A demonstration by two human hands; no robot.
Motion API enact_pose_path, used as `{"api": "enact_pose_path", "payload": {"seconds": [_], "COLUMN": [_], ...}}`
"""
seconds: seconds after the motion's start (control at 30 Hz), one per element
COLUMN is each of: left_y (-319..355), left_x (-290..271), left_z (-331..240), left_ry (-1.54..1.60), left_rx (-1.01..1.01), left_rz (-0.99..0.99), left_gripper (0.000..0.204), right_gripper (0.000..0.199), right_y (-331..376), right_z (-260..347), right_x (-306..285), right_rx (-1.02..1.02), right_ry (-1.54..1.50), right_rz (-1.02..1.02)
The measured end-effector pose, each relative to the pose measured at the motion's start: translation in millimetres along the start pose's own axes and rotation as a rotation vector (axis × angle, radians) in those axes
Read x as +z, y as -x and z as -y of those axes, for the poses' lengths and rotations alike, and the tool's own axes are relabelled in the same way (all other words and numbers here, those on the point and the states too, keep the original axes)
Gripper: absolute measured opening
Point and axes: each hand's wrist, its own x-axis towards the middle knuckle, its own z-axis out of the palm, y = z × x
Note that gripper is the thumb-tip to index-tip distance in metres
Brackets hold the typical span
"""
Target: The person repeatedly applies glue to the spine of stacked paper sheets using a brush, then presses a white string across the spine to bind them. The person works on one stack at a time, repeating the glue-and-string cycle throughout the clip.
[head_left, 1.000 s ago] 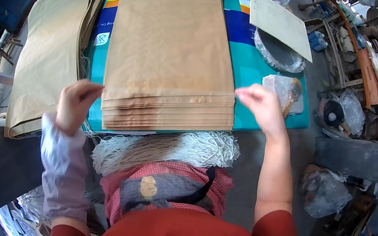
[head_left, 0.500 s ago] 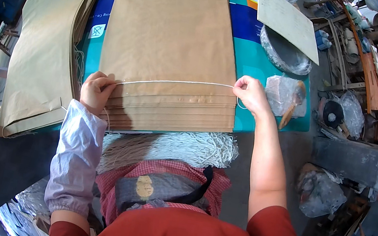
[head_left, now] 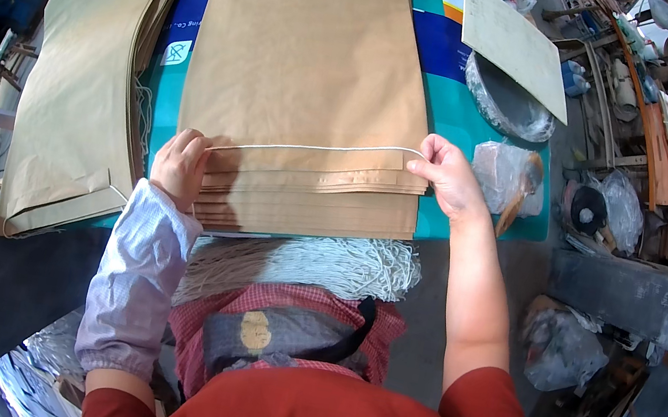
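White cord (head_left: 317, 148) lies across the near part of the stack of brown paper bags (head_left: 317, 47), long axis left to right, bowed slightly to the far side, right end a bit farther off than left. Left hand (head_left: 179, 165) at the cord's left end, by the stack's left edge; fingers closed, cord running out from the fingertips. Right hand (head_left: 449, 179) at the right end, by the stack's right edge; thumb and fingers pinched on the cord. Can't tell if the right thumb also grips paper. From each hand the cord runs inward toward the other; the left hand is slightly nearer the body. Bags' long axis runs near to far, crosswise to the cord; stepped edges face near.

Around: bundle of white cords (head_left: 325, 262) just near of the stack; second pile of brown paper bags (head_left: 89, 61) to the left; off-white board (head_left: 515, 49), plastic-wrapped ring (head_left: 502, 104), plastic-wrapped block (head_left: 495, 169) and wooden-handled brush (head_left: 513, 205) to the right.

Writing: teal sheet (head_left: 446, 117) under the stack has a dark blue band with white print, partly covered, plus a white square symbol left and orange-and-white patches. No print made out on the bags.
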Motion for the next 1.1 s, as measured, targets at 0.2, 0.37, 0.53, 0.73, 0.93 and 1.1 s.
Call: {"api": "enact_pose_path", "payload": {"seconds": [0.2,0.37,0.53,0.73,0.93,1.1], "left_y": [4.7,-11.7,-20.2,-14.9,-18.5,-9.6], "left_x": [-4.5,-26.5,-13.0,15.8,12.7,14.3], "left_z": [0.9,-1.1,18.5,5.4,-37.1,-64.7], "left_ry": [0.173,0.206,0.345,-0.028,-0.092,-0.238], "left_rx": [0.080,0.097,-0.260,-0.385,-0.038,-0.304], "left_rz": [0.139,0.307,0.321,0.152,0.063,0.492], "left_gripper": [0.041,0.037,0.019,0.013,0.044,0.091], "right_gripper": [0.024,0.019,0.010,0.016,0.049,0.083], "right_y": [3.3,1.0,-24.7,-30.5,-24.7,-7.3], "right_z": [-8.8,-4.7,-1.8,-17.4,-13.6,-29.4], "right_x": [32.7,36.4,30.6,49.0,111.6,128.6], "right_rx": [-0.422,-0.751,-0.295,-0.490,-0.835,-0.372], "right_ry": [0.848,1.003,0.638,1.210,1.370,1.586], "right_rz": [-0.419,-0.119,-0.129,-0.380,-0.337,-0.107]}}
